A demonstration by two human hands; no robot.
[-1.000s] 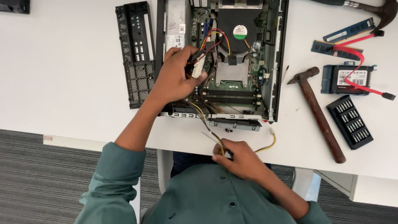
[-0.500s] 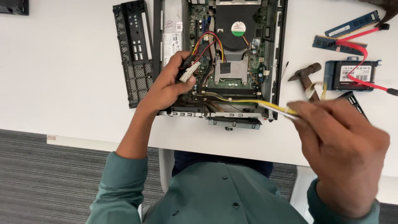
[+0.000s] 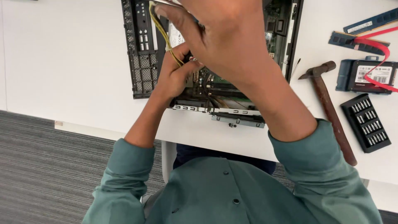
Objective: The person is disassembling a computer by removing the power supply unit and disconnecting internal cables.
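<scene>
Yellow cable (image 3: 166,39) ran from the top of the frame down to the near-left corner of the open computer case (image 3: 232,95) — its upper end was held in the right hand (image 3: 224,37), its lower end met the left hand (image 3: 178,74). The case lay flat on the white surface (image 3: 62,62), lid off, circuit board and wiring partly visible under the hands.

Right hand: raised close to the camera above the case, fingers pressed together around the upper stretch of the yellow cable; back of the hand faced the lens and hid most of the case interior.

Left hand: down at the case's near-left corner, fingers curled and pinching the lower end of the cable where it met other wires. Whether a connector was in the grip — could not tell.

Just left of the case, touching or nearly so: a black perforated panel (image 3: 141,49), lying flat.

Right of the case, well apart from both hands: a hammer (image 3: 327,103) with a wooden handle, head pointing away from the person; a black tray of screwdriver bits (image 3: 367,122) just beside the handle; a black drive (image 3: 369,76) with a red flat cable (image 3: 379,45) looped over it; two memory sticks (image 3: 365,31) at the far right edge
</scene>
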